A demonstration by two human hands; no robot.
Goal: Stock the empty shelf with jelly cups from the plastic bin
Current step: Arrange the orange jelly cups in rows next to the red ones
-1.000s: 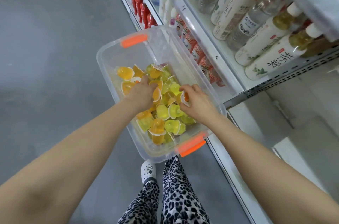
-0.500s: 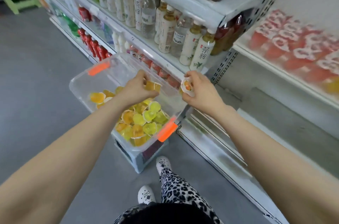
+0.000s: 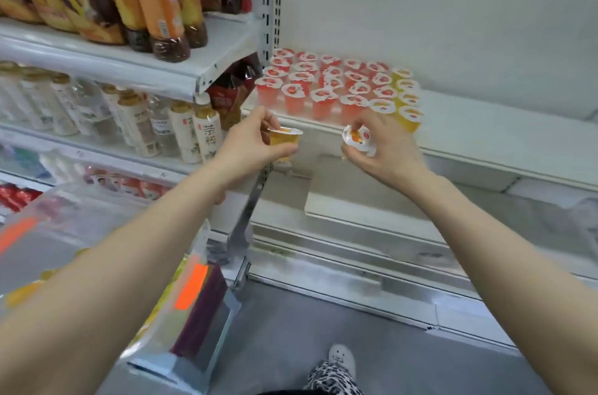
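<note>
As left hand [image 3: 246, 150] grips one cup [image 3: 284, 139], right hand [image 3: 390, 150] (seemingly) another [image 3: 357, 137].

The blurred plastic bin [image 3: 74, 213] ran off the left edge. The right hand [image 3: 386, 150] hid the sides of its jelly cup [image 3: 356, 137].

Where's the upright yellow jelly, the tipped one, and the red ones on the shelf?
Upright yellow jelly [image 3: 286, 142]: head view, its side wall.
Tipped jelly [image 3: 356, 136]: head view, its lid.
Red jellies [image 3: 323, 109]: head view, a front cup's side.
</note>
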